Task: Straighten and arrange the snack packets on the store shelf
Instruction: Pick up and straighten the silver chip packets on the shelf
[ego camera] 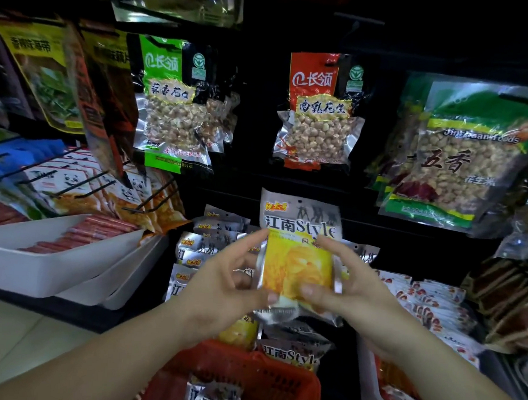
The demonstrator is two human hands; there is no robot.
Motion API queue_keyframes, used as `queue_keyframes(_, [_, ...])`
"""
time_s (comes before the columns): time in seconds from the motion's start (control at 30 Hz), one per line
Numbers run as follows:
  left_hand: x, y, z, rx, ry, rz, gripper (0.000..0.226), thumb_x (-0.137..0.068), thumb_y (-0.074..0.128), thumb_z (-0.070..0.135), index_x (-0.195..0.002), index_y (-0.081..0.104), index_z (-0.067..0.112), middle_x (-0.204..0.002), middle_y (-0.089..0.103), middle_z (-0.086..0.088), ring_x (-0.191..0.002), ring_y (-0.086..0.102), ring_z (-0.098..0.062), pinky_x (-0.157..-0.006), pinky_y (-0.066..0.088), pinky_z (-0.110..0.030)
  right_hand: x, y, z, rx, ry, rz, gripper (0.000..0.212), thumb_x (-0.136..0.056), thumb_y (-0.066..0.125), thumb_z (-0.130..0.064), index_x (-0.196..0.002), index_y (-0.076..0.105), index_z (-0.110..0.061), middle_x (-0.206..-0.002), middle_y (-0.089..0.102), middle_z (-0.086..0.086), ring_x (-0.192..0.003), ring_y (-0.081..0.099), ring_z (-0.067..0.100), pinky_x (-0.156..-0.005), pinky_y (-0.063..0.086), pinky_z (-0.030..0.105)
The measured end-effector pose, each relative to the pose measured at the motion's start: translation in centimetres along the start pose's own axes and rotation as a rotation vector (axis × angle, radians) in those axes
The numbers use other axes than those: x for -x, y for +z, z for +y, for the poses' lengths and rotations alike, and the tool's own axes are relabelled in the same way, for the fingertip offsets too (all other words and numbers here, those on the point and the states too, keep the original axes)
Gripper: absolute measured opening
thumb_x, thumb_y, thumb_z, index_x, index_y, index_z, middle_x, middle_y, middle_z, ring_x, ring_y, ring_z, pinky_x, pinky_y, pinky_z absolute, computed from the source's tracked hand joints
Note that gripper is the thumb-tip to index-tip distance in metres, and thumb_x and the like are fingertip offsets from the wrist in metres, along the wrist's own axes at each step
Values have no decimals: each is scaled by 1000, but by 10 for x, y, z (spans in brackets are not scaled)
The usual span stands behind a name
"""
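Note:
A silver and yellow snack packet [299, 255] stands upright in front of the shelf, held between both hands. My left hand [225, 286] grips its left edge, thumb on the lower front. My right hand [348, 285] grips the right edge, thumb across the bottom. Behind and left of it, several matching silver packets [206, 239] lean in a loose stack on the shelf. More of the same packets [292, 352] lie below my hands, above a red basket [249, 377].
Peanut bags hang on pegs above: green [170, 105], red [318, 111], and a large green one [464, 154]. A white tray [51, 260] with red sausages sits at left. Red and white packets [427, 303] fill a bin at right.

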State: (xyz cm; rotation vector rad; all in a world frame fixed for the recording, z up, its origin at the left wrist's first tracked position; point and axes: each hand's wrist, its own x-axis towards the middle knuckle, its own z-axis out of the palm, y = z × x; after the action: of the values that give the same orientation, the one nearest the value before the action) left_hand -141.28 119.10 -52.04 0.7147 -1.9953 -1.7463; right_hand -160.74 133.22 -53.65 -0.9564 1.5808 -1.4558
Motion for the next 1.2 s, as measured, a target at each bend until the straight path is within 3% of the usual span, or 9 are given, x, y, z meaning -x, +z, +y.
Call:
queue_keyframes(0.1, [2,-1,4,1,19,-8,88,-85,81,2,-152,39,40,-98,69,19,-83,72,-7,-75,57,-22,3,-4,2,34,29,-106,78,-81,85,-5,-135,59,-54,-155,45,-12,-121,68,26,-93,61,41])
queue_keyframes(0.27, [4,2,7,-19,51,-76,96,-83,81,-3,-153,36,45,-109,67,16,-87,71,-20,-83,63,-39,-1,-8,7,109,-36,-42,69,-90,76,0,-132,62,-53,-152,50,-13,-135,56,20,-98,58,43])
queue_keyframes(0.4, [4,8,7,-154,73,53,80,-87,80,8,-144,45,53,-86,59,6,-64,54,-3,-66,48,-13,-2,-6,9,326,-100,28,66,-88,82,-26,-135,54,-63,-157,31,-22,-146,41,16,-104,53,44])
queue_keyframes(0.5, [6,17,-3,-257,166,104,70,-90,75,9,-139,52,53,-93,54,18,-80,57,6,-71,47,-12,1,8,0,376,-209,164,48,-84,74,-49,-125,59,-68,-160,22,-27,-150,26,-3,-106,51,40])
queue_keyframes(0.6, [7,30,-12,-419,363,37,53,-88,72,8,-130,64,38,-120,57,23,-116,57,-1,-92,48,-19,6,25,-8,173,-177,23,41,-87,65,-51,-126,62,-64,-155,39,-23,-145,39,-1,-110,47,31])
queue_keyframes(0.77, [10,43,-9,-193,192,-162,11,-97,67,19,-106,70,23,-115,70,3,-102,66,-32,-88,57,-45,3,24,-9,54,-62,154,36,-98,68,-29,-123,68,-55,-117,75,2,-110,70,21,-95,59,35])
queue_keyframes(0.87, [0,30,-10,-54,139,120,18,-96,69,12,-96,71,30,-116,65,23,-88,68,-30,-72,58,-43,5,13,-10,110,-49,192,50,-104,59,-8,-120,68,-54,-126,65,10,-114,62,26,-101,54,44])
queue_keyframes(1.0, [-9,7,-5,73,-8,146,37,-91,77,27,-112,68,56,-125,61,18,-117,62,-8,-94,57,-33,9,14,-14,22,11,52,55,-105,50,3,-117,71,-47,-126,68,-10,-103,67,6,-95,59,38])
queue_keyframes(1.2, [-12,3,-2,187,-20,203,49,-82,84,8,-120,73,38,-110,75,6,-86,74,-11,-77,60,-24,6,18,-8,-38,22,71,48,-83,80,-34,-124,68,-54,-140,59,15,-123,61,36,-99,56,46])
